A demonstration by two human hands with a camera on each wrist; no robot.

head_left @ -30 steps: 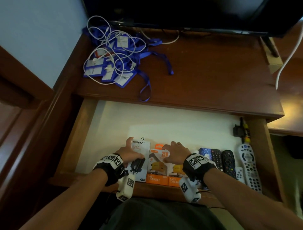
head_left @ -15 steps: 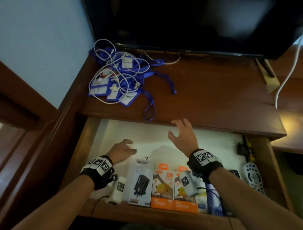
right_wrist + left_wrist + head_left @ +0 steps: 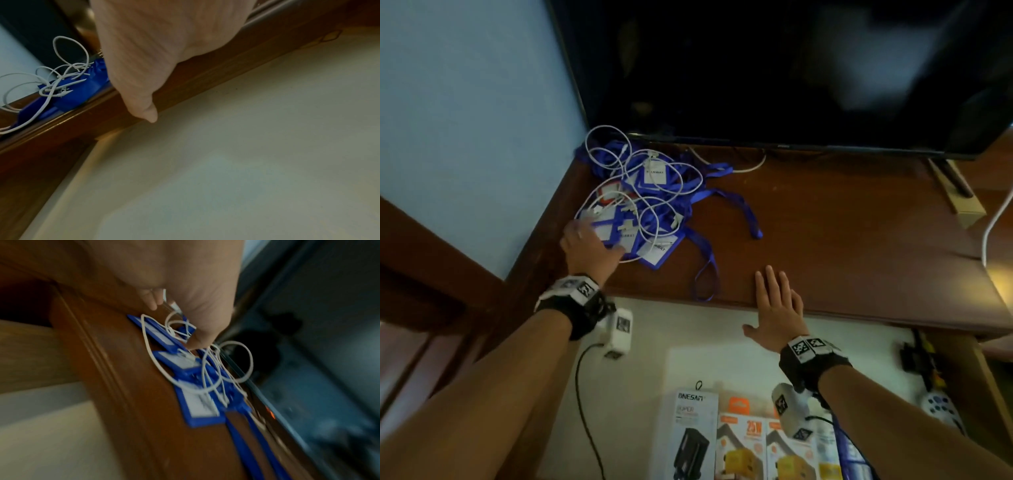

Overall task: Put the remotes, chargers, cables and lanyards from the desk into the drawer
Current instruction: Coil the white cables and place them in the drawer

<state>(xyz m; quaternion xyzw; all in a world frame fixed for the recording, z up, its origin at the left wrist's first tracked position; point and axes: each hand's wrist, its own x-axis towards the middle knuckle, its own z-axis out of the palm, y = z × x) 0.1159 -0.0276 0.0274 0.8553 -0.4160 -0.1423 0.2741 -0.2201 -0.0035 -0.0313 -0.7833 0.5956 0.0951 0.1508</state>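
Head view shows the left hand (image 3: 589, 248) closing its grip on tangled white cables (image 3: 633, 192) and blue lanyards (image 3: 654, 222) to lift them, while the right hand (image 3: 777, 308) rests released on the brown wooden bench (image 3: 842, 222).

A dark wooden desk (image 3: 842, 219) is seen, with an open drawer (image 3: 654, 329) below its front edge. At the desk's back left corner a tangle of blue lanyards (image 3: 709, 198) with badge holders is heaped, white cables (image 3: 619, 161) looped over it. One lanyard strap is draped over the front edge. A television (image 3: 774, 68) is stood along the back edge. On the drawer's pale floor, boxed chargers (image 3: 722, 442) are lined along the front, remotes (image 3: 941, 407) at the right side.
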